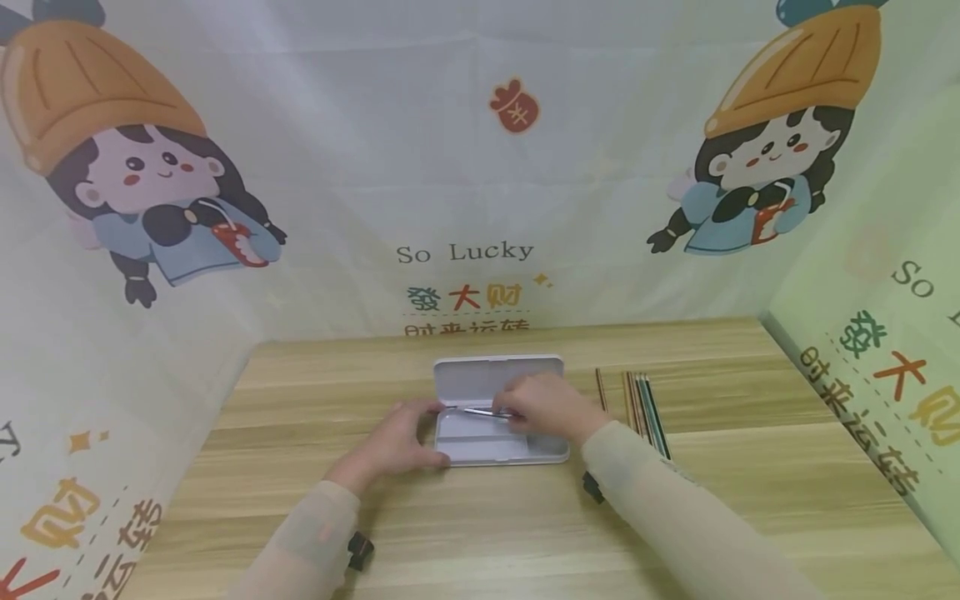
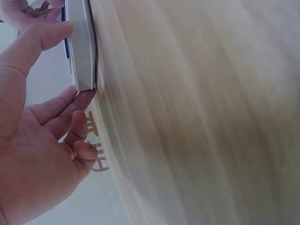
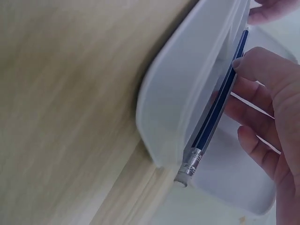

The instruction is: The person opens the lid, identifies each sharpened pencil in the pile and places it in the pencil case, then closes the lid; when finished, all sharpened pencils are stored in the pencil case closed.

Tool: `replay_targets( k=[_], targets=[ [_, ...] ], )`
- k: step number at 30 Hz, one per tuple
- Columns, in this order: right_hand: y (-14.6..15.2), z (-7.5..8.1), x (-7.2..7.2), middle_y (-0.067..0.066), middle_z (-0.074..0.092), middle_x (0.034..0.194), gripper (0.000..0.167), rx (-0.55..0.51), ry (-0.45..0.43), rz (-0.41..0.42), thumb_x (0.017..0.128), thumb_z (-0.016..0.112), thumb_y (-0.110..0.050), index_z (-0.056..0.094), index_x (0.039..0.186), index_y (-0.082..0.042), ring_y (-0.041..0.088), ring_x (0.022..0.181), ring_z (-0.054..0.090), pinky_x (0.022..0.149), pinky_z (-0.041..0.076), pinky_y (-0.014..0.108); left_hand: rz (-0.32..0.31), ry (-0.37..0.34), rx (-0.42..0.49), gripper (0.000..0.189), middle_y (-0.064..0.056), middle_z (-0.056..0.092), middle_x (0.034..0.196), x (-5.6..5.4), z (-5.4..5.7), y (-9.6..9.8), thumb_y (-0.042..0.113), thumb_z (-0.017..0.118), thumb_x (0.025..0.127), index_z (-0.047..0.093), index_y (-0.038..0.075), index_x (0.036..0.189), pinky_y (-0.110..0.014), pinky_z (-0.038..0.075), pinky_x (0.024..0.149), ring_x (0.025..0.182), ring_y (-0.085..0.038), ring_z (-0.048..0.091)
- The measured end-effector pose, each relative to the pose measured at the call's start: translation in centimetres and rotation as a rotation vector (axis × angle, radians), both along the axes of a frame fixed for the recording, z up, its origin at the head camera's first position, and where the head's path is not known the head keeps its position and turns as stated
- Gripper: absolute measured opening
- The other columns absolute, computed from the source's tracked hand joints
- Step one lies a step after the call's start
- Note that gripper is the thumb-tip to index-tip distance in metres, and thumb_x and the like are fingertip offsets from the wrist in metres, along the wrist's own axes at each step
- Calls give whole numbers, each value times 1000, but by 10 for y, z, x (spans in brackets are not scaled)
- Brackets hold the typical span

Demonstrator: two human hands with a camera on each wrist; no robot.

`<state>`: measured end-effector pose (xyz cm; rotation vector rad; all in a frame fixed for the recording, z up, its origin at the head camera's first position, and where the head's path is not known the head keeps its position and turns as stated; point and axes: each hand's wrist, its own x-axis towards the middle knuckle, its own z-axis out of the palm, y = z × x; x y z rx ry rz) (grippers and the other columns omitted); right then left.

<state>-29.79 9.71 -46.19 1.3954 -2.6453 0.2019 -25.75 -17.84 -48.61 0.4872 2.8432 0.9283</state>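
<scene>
A white pencil case (image 1: pixel 472 451) lies with its lid (image 1: pixel 465 381) raised at the back. My left hand (image 1: pixel 393 446) grips the case's left end, thumb at the near edge and fingers at the far side; the left wrist view shows this same hold on the case (image 2: pixel 82 56). Over the case, my right hand (image 1: pixel 546 404) pinches a dark blue pencil (image 3: pixel 216 103) between thumb and fingers. The pencil lies lengthwise along the tray, its metal ferrule and eraser end toward the right end of the case. Part of the tray is hidden beneath the right hand.
Several pencils (image 1: pixel 647 408) lie side by side to the right of the case, partly covered by the right sleeve (image 1: pixel 637 467). A single brown pencil (image 1: pixel 601 385) lies between them and the case. Printed cloth (image 1: pixel 337 208) hangs behind and beside the wooden table (image 1: pixel 465 533).
</scene>
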Motion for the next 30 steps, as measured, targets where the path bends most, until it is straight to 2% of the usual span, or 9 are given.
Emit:
replay_targets(
  k=[8, 15, 23, 30],
  targets=[
    [-7, -4, 0, -7, 69, 80, 15, 11, -2, 37, 89, 78, -18, 79, 103, -24, 6, 68, 57, 61, 49, 20, 7, -33, 9, 85, -14, 61, 143, 0, 2, 0, 27, 94, 67, 58, 7, 142, -55, 40, 119, 135, -35, 52],
    [-13, -2, 3, -4, 72, 86, 20, 26, -29, 66, 89, 75, -13, 79, 106, -23, 10, 75, 64, 69, 56, 24, 3, -31, 6, 86, -14, 60, 144, 0, 2, 1, 26, 94, 67, 57, 7, 142, -55, 40, 119, 135, -35, 52],
    [-11, -9, -1, -4, 74, 90, 18, -7, -56, 38, 90, 75, -11, 81, 103, -24, 12, 80, 67, 73, 58, 25, -11, -16, 4, 85, -15, 60, 145, 0, 0, 1, 27, 93, 67, 58, 6, 142, -56, 40, 119, 135, -35, 52],
    [-11, -9, -1, -4, 74, 92, 19, -47, -145, 9, 91, 75, -12, 80, 108, -21, 10, 83, 66, 78, 58, 25, -10, -13, 14, 85, -17, 61, 143, 0, 1, -1, 26, 94, 67, 58, 4, 140, -57, 41, 118, 134, -37, 53]
  ],
)
